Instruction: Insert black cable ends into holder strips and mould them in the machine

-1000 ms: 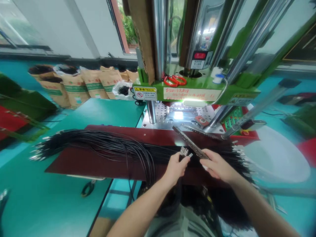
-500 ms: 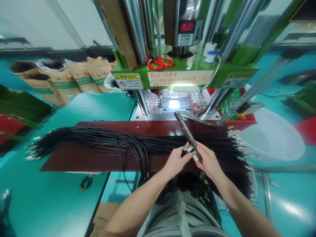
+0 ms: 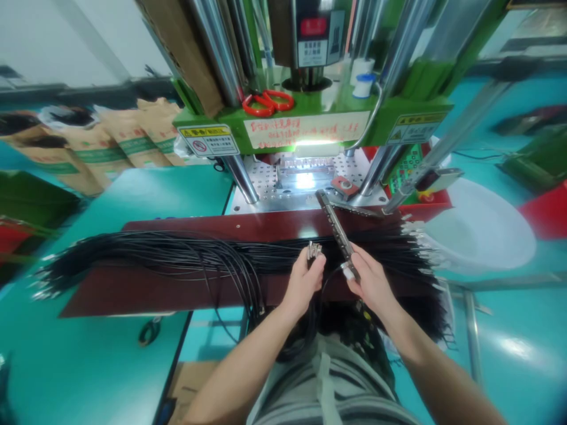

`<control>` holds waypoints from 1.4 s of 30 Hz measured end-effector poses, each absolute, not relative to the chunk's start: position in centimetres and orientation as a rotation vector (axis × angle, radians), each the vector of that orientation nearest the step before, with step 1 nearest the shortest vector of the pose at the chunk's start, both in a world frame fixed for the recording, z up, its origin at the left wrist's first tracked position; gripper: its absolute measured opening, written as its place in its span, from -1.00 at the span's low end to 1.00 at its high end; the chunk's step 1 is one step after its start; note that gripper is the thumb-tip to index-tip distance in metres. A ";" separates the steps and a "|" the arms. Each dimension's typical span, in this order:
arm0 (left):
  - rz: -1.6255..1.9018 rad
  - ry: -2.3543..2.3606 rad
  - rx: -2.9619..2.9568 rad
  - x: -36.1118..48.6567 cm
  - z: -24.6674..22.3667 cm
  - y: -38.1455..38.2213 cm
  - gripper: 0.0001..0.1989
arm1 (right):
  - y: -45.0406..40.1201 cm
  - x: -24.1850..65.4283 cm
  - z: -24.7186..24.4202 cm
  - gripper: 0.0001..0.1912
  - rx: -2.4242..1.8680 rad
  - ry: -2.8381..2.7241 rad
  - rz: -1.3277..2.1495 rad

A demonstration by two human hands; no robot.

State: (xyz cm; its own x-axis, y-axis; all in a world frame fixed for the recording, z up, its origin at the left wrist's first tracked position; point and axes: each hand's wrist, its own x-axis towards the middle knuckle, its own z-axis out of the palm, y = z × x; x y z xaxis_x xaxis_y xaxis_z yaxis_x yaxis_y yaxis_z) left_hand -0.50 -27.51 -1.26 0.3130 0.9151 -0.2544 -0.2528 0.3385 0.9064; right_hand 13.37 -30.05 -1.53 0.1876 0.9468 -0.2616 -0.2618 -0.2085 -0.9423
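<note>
This side of the press (image 3: 385, 128), our left hand (image 3: 303, 283) clasps upright silver tips (image 3: 314, 249), probably to keep them bunched; our right hand (image 3: 371, 277) pinches a bar (image 3: 335, 227) low down, likely leaving its length uncovered. Black cables (image 3: 177, 251) lie between us and the press.

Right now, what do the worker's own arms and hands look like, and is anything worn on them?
The left hand and right hand are ungloved, and the left forearm and right forearm are bare, with no sleeve, watch or bracelet visible. A small white patch shows by the right hand; whether it is worn is unclear.
</note>
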 end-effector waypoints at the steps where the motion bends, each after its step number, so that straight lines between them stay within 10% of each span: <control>1: 0.900 0.899 0.868 -0.4 -1.1 -27.5 -0.72 | -30.0 13.5 -1.7 -0.55 -1.271 -0.734 1.331; 42: 0.793 1.003 0.922 -0.8 -1.0 -26.2 -0.63 | -30.2 14.1 -1.6 -0.50 -1.343 -0.915 1.422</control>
